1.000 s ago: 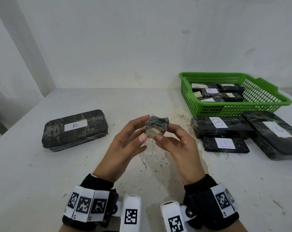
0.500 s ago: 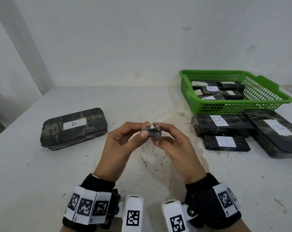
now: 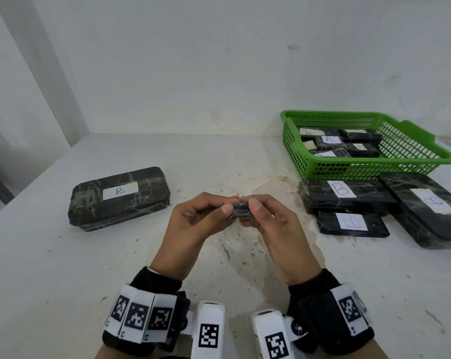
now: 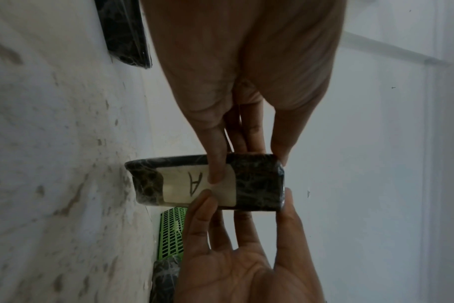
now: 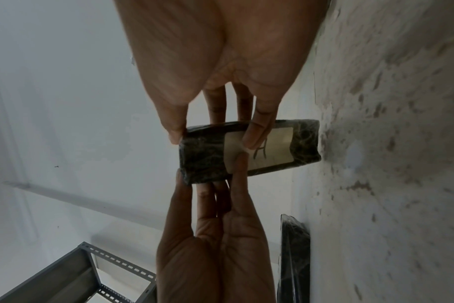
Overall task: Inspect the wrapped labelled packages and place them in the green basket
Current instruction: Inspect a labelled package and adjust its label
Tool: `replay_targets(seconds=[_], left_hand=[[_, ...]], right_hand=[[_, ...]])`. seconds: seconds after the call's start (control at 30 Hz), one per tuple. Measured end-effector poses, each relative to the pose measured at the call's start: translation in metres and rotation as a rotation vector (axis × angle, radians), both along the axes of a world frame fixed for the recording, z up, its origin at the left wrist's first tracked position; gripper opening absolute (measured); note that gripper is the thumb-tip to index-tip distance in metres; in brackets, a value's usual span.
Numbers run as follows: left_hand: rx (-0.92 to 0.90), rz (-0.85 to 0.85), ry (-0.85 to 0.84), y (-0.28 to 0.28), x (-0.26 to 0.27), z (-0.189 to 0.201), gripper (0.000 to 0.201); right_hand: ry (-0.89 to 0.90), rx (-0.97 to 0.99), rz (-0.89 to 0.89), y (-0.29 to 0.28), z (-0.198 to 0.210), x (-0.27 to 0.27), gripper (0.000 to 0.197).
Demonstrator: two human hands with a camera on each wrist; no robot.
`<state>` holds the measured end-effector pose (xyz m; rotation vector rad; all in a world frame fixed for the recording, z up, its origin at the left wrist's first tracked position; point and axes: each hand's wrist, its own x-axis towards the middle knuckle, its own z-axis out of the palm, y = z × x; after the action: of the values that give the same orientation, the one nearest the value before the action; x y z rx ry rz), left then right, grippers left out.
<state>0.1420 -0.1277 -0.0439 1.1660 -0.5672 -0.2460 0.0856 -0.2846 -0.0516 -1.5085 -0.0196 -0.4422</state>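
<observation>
Both hands hold 1 small wrapped package (image 3: 241,213) marked A above the table's middle: the left hand (image 3: 193,226) and right hand (image 3: 273,226) each pinch an end, thumb against fingers. It looks light and stiff, its film probably slick, so the short ends seem the surest hold. The green basket (image 3: 369,164) sits at 2 o'clock, already holding several packages. The white table (image 3: 64,268) is pitted and stained; the wall (image 3: 219,60) behind is plain.
</observation>
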Motion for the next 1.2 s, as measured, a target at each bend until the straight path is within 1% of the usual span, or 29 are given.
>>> replay_targets(seconds=[0.07,0.17,0.2,0.33,0.47,0.6,0.73,0.9,1.07,1.2], left_hand=[[-0.007,0.013,0.018,-0.0010,0.0021,-0.0013,0.029],[-0.024,0.012,0.034,-0.0012,0.0024,-0.0017,0.029],[-0.029,0.003,0.027,-0.0011,0.0021,-0.0015,0.027],[-0.070,-0.058,0.024,-0.0009,-0.0004,0.0004,0.027],[-0.045,-0.044,0.010,-0.0020,0.0004,0.0006,0.027],[-0.043,-0.008,0.023,-0.0016,0.0017,-0.0005,0.029],[-0.052,-0.035,0.023,-0.0016,0.0008,0.0002,0.025],[-0.002,-0.003,-0.022,-0.0013,0.0012,-0.0013,0.026],[-0.030,0.010,0.005,-0.0013,0.0005,0.0001,0.025],[-0.035,-0.015,0.008,0.0003,0.0014,0.0008,0.027]], right_hand=[[0.005,0.015,0.001,0.0012,0.0008,0.0007,0.054],[0.003,0.047,0.019,0.0013,0.0003,0.0002,0.064],[0.005,0.036,0.010,0.0016,0.0009,0.0003,0.064],[-0.017,0.008,-0.040,0.0022,0.0005,0.0010,0.052],[-0.020,-0.008,-0.050,0.0016,-0.0009,0.0012,0.051],[-0.010,0.007,-0.031,0.0016,-0.0008,0.0007,0.070],[-0.032,0.007,-0.053,0.0018,-0.0003,-0.0001,0.048],[-0.018,0.001,-0.072,0.0033,-0.0006,0.0004,0.041],[0.016,0.014,-0.013,0.0027,0.0001,-0.0002,0.053],[-0.009,0.049,0.013,0.0034,0.0012,-0.0017,0.051]])
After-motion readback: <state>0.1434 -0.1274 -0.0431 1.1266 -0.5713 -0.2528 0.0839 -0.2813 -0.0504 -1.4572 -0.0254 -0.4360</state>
